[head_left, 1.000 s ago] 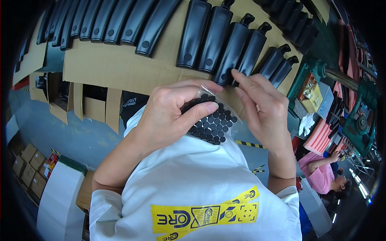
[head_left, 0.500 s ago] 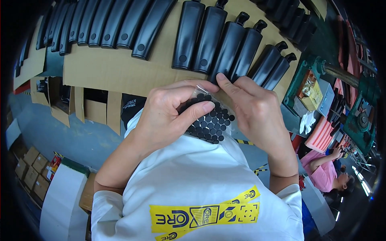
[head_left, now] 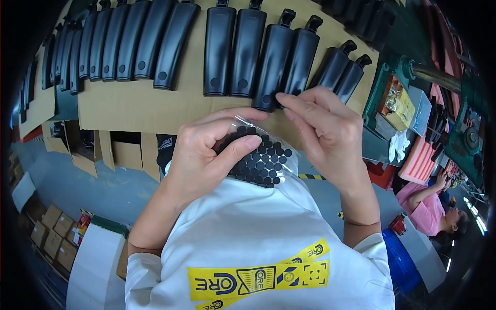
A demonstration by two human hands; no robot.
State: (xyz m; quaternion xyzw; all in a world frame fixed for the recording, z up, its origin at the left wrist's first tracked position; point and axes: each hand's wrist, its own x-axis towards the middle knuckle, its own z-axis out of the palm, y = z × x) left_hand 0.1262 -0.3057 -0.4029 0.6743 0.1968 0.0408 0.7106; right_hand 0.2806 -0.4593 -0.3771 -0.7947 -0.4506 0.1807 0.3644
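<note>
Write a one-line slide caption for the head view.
Left hand holds a clear sheet of black round pads; right hand reaches black handles on cardboard.

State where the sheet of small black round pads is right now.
In the head view, centre frame, the sheet of black round pads is in the left hand, just below the row of black handles.

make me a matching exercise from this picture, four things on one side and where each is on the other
Things:
1. left hand
2. right hand
3. black handle parts
4. small cardboard boxes

Places:
A. lined up in a row on the cardboard sheet
B. fingertips at the lower end of one black part
C. on the floor at the lower left
D. holding a clear sheet of black round dots

Pairs: 1-D, 2-B, 3-A, 4-C
</note>
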